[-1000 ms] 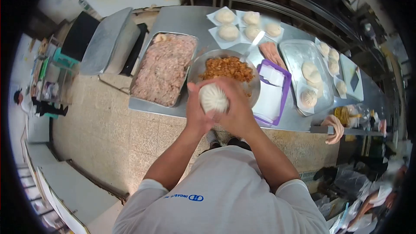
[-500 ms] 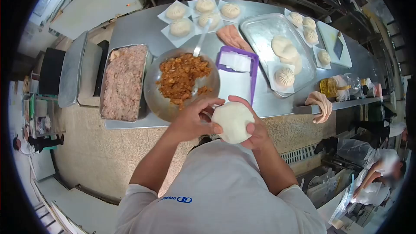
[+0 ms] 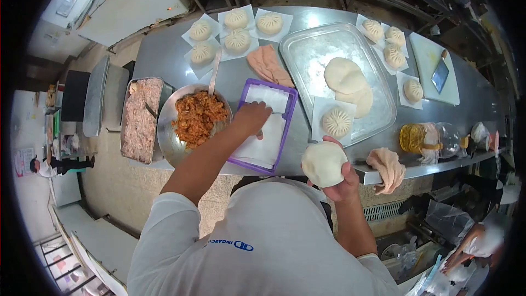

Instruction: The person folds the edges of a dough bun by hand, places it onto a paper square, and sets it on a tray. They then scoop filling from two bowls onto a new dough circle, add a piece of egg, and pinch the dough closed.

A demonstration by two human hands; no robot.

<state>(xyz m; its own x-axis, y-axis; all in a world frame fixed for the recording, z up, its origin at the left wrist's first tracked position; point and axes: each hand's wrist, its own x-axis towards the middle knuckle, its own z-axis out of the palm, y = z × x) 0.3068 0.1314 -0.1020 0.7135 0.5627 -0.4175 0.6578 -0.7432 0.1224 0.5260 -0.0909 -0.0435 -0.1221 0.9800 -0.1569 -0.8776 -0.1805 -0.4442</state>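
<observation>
My right hand (image 3: 342, 183) is closed around a round, pale dough bun (image 3: 324, 164), smooth side showing, just off the table's front edge. My left hand (image 3: 253, 119) reaches down into a purple tray (image 3: 292, 104), touching the white paper squares (image 3: 263, 151) there. Its fingers are bent over the paper, with the thumb apart from them. Beyond the right hand, a pleated bun (image 3: 336, 122) sits on paper at the edge of a metal tray (image 3: 383, 127). Flat dough rounds (image 3: 345, 75) overlap inside that tray.
To the left stand a bowl of reddish-brown filling (image 3: 200, 118) with a metal utensil (image 3: 215, 71) and a pan of pinkish mince (image 3: 143, 123). Pleated buns (image 3: 236, 41) on paper, a cutting board (image 3: 438, 90) with a knife, an oil bottle (image 3: 412, 138) and cloths (image 3: 386, 170) lie around.
My left hand has let go of the dough bun and moved left to the paper in the purple tray. My right hand has carried the bun to the right. The view has shifted.
</observation>
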